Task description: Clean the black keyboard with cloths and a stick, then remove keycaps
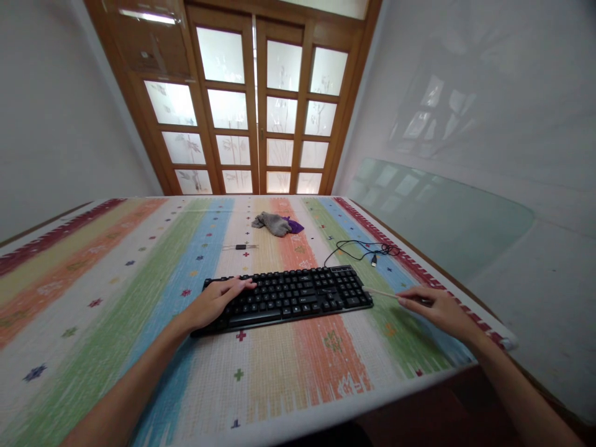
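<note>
A black keyboard (298,295) lies at a slight slant on the striped tablecloth in front of me. Across its left end rests my left hand (218,301), palm down, with the fingers stretched out over the keys. To the right of the keyboard, my right hand (433,307) pinches a thin, light-coloured stick (384,292). The stick's slightly wider pale tip is at the keyboard's right edge, beside the number keys; I cannot tell if it touches. Its rear end is partly hidden in the fingers.
The keyboard's cable (358,248) is coiled behind its right end, with a USB plug (374,261). Farther back lie a grey cloth (272,223) and a purple cloth (294,226). Thin pale sticks with a black piece (241,247) lie behind the keyboard. A wall borders the table's right side.
</note>
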Available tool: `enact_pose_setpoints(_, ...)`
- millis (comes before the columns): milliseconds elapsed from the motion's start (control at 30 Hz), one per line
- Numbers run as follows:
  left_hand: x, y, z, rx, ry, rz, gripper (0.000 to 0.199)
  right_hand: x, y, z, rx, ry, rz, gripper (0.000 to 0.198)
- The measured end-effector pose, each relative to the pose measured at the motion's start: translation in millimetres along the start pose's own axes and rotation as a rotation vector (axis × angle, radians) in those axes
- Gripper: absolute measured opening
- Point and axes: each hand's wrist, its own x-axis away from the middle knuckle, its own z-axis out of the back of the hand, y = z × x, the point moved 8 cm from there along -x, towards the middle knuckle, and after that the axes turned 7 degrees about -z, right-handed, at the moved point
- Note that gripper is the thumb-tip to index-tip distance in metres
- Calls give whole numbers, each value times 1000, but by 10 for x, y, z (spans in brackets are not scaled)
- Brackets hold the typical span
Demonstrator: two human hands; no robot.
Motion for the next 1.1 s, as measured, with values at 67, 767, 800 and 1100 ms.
enact_pose_setpoints(67,0,6,-2,-10,2,-6,48,-80,-233,-132,-18,-31,30,46)
enact_pose_setpoints(767,32,-47,-20,-11,1,56,54,-1547,-1782,-1639,357,-79,211,30)
enact_pose_setpoints(800,31,-44,-18,-7,3,56,54,-1578,-1815,-1694,375,-85,214,30)
enact_pose_setpoints(1100,39,-34,-28,4,-15,50,53,-1661,-1912,-1870,555,-93,178,36)
